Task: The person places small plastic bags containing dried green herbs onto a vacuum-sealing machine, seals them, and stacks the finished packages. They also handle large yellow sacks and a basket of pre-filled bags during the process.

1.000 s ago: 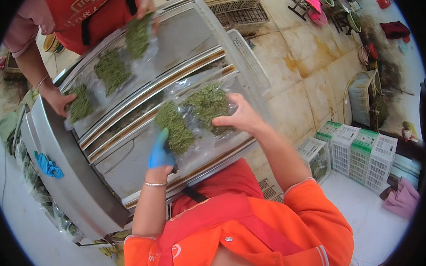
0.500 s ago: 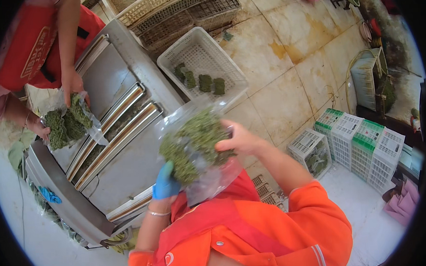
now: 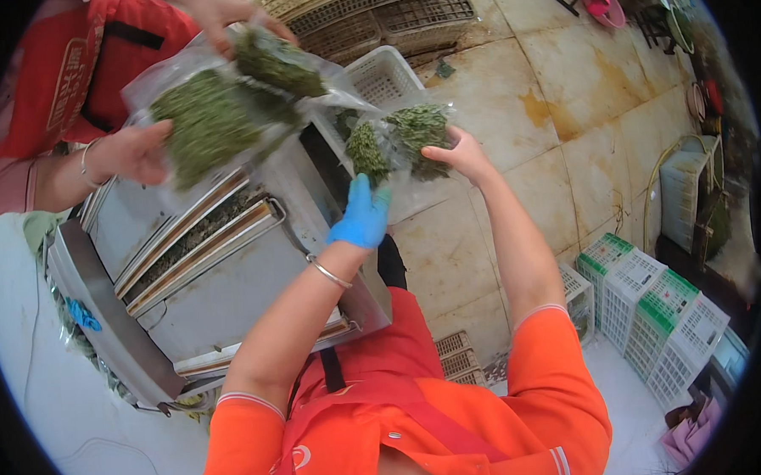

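I hold a clear plastic bag of green leaves (image 3: 417, 132) out in front of me, over the near end of a white perforated crate (image 3: 384, 76). My right hand (image 3: 464, 157) is bare and grips the bag's right side, thumb on top of the leaves. In a blue glove, my left hand (image 3: 361, 213) has its fingers closed at the bag's lower left edge. The leaves sit in two clumps inside the film. To the left, a co-worker's two hands hold a second bag of leaves (image 3: 206, 126), blurred by motion.
A metal machine with long sealing bars (image 3: 204, 288) stands at the left, a crumpled blue glove (image 3: 83, 314) on its edge. Stacked beige crates (image 3: 379, 17) are at the back. White and green baskets (image 3: 651, 310) line the right. The tiled floor (image 3: 515, 198) is stained.
My hands have carried the bag forward and right from my apron to the crate. The co-worker's bag has moved right and up, nearer to mine. My view has shifted slightly.
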A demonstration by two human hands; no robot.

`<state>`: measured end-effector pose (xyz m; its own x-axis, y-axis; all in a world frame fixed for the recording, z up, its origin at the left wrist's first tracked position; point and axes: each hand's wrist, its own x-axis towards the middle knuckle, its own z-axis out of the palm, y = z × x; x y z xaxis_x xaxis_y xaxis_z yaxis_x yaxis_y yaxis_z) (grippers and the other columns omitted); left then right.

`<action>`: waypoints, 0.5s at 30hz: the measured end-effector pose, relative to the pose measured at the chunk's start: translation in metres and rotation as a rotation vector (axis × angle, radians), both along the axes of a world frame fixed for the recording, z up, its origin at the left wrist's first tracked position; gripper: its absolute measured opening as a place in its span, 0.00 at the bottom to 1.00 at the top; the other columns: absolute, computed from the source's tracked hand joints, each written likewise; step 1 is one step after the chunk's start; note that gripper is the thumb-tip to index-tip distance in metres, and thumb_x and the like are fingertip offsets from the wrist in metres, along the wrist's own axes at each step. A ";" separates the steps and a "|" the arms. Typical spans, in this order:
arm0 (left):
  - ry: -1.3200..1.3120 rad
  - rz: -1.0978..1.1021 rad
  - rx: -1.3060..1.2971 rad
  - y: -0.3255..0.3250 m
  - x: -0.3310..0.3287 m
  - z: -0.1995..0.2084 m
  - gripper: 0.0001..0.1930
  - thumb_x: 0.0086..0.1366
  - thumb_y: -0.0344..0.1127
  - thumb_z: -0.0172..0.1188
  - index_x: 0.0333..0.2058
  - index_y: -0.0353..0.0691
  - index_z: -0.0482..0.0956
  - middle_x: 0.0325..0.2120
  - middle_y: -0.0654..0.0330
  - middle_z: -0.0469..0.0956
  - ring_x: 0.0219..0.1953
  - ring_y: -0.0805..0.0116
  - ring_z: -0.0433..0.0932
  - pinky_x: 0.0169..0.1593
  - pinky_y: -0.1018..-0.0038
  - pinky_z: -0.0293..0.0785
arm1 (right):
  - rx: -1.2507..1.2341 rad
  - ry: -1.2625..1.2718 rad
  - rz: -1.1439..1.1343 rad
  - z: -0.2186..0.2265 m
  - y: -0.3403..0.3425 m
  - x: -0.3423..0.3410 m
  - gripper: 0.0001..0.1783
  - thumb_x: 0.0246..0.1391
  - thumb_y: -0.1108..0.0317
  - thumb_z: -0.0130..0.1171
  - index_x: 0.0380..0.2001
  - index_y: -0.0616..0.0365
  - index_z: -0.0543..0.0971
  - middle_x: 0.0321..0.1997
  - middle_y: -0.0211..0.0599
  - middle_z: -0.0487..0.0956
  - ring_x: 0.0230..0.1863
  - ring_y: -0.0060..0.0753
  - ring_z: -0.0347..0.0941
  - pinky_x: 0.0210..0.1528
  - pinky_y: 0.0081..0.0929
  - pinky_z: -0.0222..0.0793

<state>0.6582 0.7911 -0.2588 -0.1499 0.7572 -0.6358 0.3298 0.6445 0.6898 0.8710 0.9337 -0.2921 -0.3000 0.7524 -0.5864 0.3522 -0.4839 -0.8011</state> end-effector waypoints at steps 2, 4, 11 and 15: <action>0.008 -0.097 0.049 -0.005 0.009 0.021 0.35 0.72 0.42 0.52 0.68 0.29 0.48 0.68 0.44 0.55 0.69 0.54 0.58 0.69 0.66 0.56 | 0.130 -0.148 0.122 -0.036 0.006 -0.010 0.44 0.46 0.55 0.74 0.61 0.69 0.68 0.63 0.52 0.71 0.63 0.45 0.69 0.62 0.36 0.66; -0.163 -0.053 0.094 -0.017 0.010 0.055 0.34 0.70 0.42 0.53 0.67 0.30 0.53 0.63 0.41 0.62 0.63 0.51 0.66 0.65 0.65 0.61 | 0.189 -0.149 -0.007 -0.054 0.003 -0.019 0.43 0.47 0.56 0.73 0.61 0.68 0.68 0.63 0.52 0.71 0.62 0.45 0.69 0.61 0.37 0.66; -0.255 -0.039 0.185 -0.089 -0.036 0.162 0.26 0.69 0.30 0.55 0.63 0.32 0.62 0.59 0.50 0.70 0.60 0.62 0.71 0.62 0.68 0.67 | 0.328 0.198 -0.400 0.070 0.001 -0.048 0.17 0.58 0.70 0.63 0.50 0.62 0.77 0.46 0.33 0.80 0.44 0.24 0.76 0.49 0.23 0.73; -0.041 0.100 0.208 -0.144 -0.080 0.186 0.22 0.67 0.28 0.56 0.59 0.31 0.67 0.53 0.50 0.76 0.55 0.60 0.76 0.59 0.67 0.71 | 0.822 0.385 -0.356 0.243 0.015 -0.073 0.18 0.63 0.62 0.54 0.50 0.63 0.77 0.49 0.40 0.80 0.47 0.30 0.76 0.52 0.31 0.71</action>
